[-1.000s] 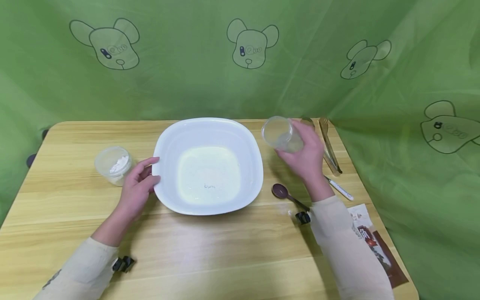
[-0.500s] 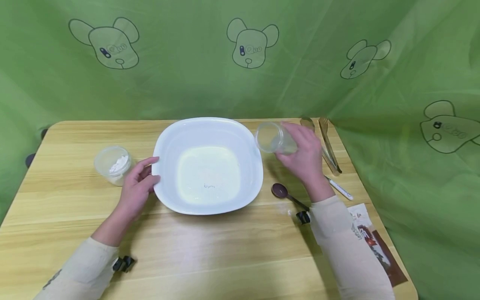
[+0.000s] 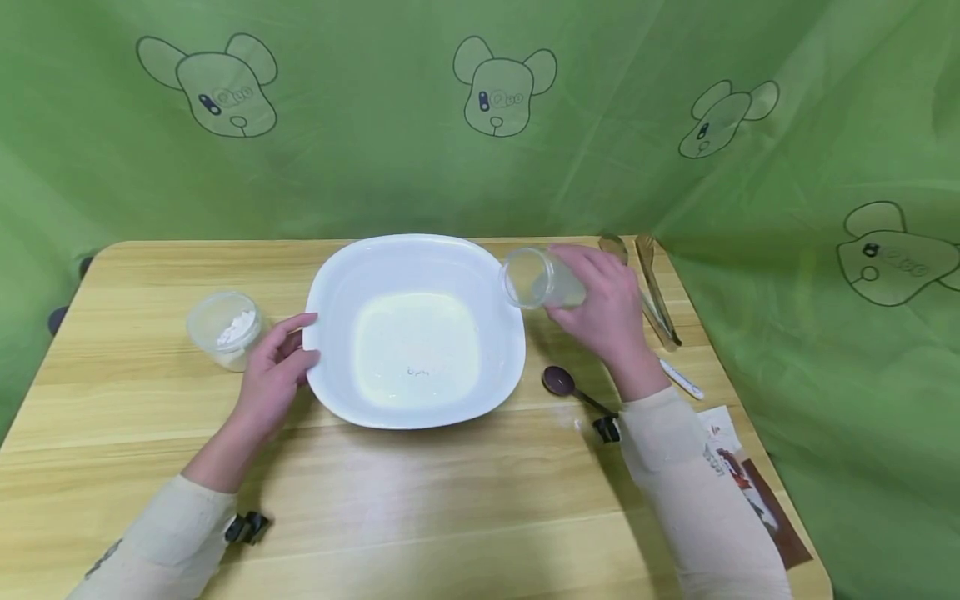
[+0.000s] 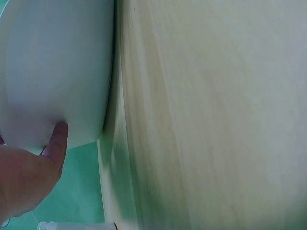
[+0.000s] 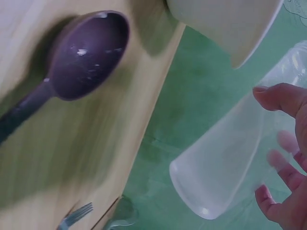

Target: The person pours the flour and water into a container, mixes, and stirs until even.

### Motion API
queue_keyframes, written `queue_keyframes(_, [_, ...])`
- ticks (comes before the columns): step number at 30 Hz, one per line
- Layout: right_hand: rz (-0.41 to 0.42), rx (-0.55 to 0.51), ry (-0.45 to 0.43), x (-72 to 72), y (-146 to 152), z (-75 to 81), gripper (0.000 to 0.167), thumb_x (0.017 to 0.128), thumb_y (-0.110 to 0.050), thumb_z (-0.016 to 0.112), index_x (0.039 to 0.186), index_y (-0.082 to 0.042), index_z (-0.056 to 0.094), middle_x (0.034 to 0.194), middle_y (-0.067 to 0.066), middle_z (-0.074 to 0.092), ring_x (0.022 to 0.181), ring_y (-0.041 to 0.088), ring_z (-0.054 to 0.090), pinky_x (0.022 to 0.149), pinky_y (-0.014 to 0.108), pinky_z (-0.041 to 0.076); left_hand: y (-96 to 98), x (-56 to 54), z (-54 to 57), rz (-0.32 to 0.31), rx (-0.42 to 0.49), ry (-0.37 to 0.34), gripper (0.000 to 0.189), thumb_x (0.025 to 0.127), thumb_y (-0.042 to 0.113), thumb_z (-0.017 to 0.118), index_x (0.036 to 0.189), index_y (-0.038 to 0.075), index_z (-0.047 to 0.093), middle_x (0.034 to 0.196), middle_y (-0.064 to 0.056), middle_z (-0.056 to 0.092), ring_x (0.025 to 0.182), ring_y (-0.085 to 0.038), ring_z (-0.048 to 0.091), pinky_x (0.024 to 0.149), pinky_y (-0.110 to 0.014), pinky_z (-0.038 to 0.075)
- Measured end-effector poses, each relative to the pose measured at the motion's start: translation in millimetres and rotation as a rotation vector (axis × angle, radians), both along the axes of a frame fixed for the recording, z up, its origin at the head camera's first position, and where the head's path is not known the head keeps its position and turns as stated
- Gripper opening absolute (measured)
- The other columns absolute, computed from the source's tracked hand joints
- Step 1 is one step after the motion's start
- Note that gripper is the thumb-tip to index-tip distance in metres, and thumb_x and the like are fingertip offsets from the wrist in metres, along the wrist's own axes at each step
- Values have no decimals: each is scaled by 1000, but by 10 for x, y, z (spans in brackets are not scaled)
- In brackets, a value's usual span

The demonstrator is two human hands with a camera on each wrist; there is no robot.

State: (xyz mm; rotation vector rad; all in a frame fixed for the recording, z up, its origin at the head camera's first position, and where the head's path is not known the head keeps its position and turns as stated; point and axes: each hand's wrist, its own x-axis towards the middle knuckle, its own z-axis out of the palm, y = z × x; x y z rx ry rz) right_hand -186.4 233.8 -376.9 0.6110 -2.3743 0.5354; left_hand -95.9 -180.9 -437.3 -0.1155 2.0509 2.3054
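Observation:
A white basin (image 3: 420, 267) stands in the middle of the table in the head view, with small dark marks on its floor. My left hand (image 3: 273, 367) holds its left rim; in the left wrist view a fingertip presses the basin's outer wall. My right hand (image 3: 603, 308) grips a clear plastic cup (image 3: 562, 283) from its side. Cloudy liquid shows in the cup, which is tilted with its mouth over the basin's right rim. In the right wrist view the thumb lies on one side of the cup (image 5: 220, 148) and the fingers on the other.
A clear tub (image 3: 225, 325) with white contents stands left of the basin. Near my right forearm lies a dark spoon (image 3: 559, 381). A fork (image 3: 647, 250), other utensils, a white pen-like stick (image 3: 681, 379) and a brown-and-white packet (image 3: 772, 517) line the table's right side.
My right hand has carried the cup left to the basin's right rim and tipped it further toward the basin. The left hand and the basin stay in place.

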Motion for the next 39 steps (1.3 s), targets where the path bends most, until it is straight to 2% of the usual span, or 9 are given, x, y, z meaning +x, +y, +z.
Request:
queue_keyframes(8, [-13, 114, -87, 29, -74, 125, 71, 61, -15, 91, 127, -19, 68, 124, 10, 66, 110, 35, 60, 83, 55, 43, -2, -6, -7, 4, -6, -4, 50, 95, -5, 51, 144, 1, 47, 137, -28, 49, 102, -21, 62, 74, -25, 58])
queue_keyframes(14, [-21, 164, -118, 25, -103, 177, 75, 60, -15, 92, 130, -20, 67, 124, 10, 66, 110, 35, 60, 82, 53, 41, -6, -17, -11, 8, 1, -1, 50, 95, -5, 51, 144, 2, 47, 134, -28, 51, 98, -19, 63, 70, -24, 58])
queue_keyframes(22, [-18, 201, -123, 18, -133, 222, 74, 59, -15, 92, 129, -21, 67, 123, 11, 67, 111, 36, 60, 84, 54, 42, -5, -25, -15, 0, 12, 6, 50, 95, -5, 51, 144, 1, 47, 134, -29, 50, 98, -20, 63, 71, -25, 58])
queue_keyframes(28, [2, 223, -121, 11, -156, 244, 71, 62, -14, 89, 129, -19, 67, 122, 12, 66, 111, 37, 60, 88, 57, 48, -11, -18, -15, -2, 11, 3, 50, 94, -5, 51, 144, 1, 46, 134, -29, 50, 98, -20, 63, 71, -24, 58])
queue_keyframes(39, [10, 286, -121, 5, -177, 269, 75, 60, -15, 90, 131, -19, 65, 123, 13, 66, 111, 39, 59, 77, 59, 51, -21, -12, -11, -2, 21, 5, 51, 94, -6, 51, 144, 0, 46, 133, -29, 50, 99, -21, 63, 72, -26, 59])
